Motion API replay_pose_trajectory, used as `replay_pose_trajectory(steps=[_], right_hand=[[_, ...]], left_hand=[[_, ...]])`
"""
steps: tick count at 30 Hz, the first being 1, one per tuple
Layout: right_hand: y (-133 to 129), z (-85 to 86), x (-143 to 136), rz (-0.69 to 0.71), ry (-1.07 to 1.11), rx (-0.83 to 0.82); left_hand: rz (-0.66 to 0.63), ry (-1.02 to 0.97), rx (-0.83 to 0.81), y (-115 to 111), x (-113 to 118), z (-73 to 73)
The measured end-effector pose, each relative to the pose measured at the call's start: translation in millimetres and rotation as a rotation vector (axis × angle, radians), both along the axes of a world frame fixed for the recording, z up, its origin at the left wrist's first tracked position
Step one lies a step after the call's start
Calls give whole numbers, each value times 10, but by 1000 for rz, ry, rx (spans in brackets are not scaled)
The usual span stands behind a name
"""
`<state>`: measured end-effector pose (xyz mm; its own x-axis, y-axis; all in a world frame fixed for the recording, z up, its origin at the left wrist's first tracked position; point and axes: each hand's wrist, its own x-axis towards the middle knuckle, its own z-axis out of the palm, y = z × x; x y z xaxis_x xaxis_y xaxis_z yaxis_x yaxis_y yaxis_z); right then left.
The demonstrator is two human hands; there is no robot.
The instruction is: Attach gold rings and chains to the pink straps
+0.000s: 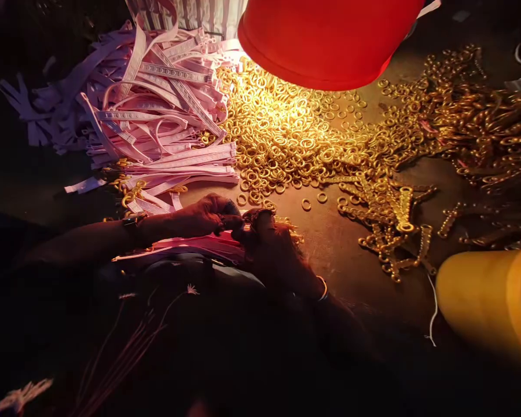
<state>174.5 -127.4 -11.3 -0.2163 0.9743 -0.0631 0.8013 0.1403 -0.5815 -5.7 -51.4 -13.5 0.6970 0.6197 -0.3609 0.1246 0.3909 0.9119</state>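
Observation:
My left hand (pixel 219 213) is closed in a pinch at the middle of the view, a dark watch or band on its wrist. Right up against it, my right hand (pixel 271 240) has its fingers curled in as well, with a bangle on the wrist. Whatever the fingertips hold is too dark and covered to make out. Below and between the hands lies a bundle of pink straps (pixel 195 246). Small gold pieces (pixel 293 229) show just beyond the right hand. Loose gold rings (pixel 282 139) are heaped just past both hands.
A large heap of pale pink straps (pixel 169 145) covers the table's left side. The red lampshade (pixel 330 40) hangs low over the rings. Linked gold pieces (pixel 399 211) and a darker metal pile (pixel 481 121) lie to the right, near a yellow cylindrical container (pixel 477 295).

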Motion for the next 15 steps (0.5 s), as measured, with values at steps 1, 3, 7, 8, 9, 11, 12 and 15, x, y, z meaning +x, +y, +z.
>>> replay_pose_trajectory(steps=[1, 3, 7, 8, 9, 11, 12, 15], right_hand=[[-38, -19, -11, -20, 4, 20], [-79, -34, -30, -68, 19, 41], [-59, -44, -56, -76, 126, -50], [-48, -52, -61, -55, 155, -79], [-39, -61, -66, -33, 176, -104], [-28, -80, -75, -4, 183, -145], [-24, -86, -80, 0, 173, -160], [20, -65, -84, 22, 132, -191]], left_hand=[[8, -16, -5, -61, -4, -4], [43, -35, 0, -150, -9, 22], [103, -63, 45, -209, -23, 68], [109, -70, 51, -208, -27, 54], [112, -75, 50, -204, -30, 29], [115, -79, 30, -197, -31, -44], [110, -82, 15, -195, -29, -81], [109, -99, -22, -187, -1, -132]])
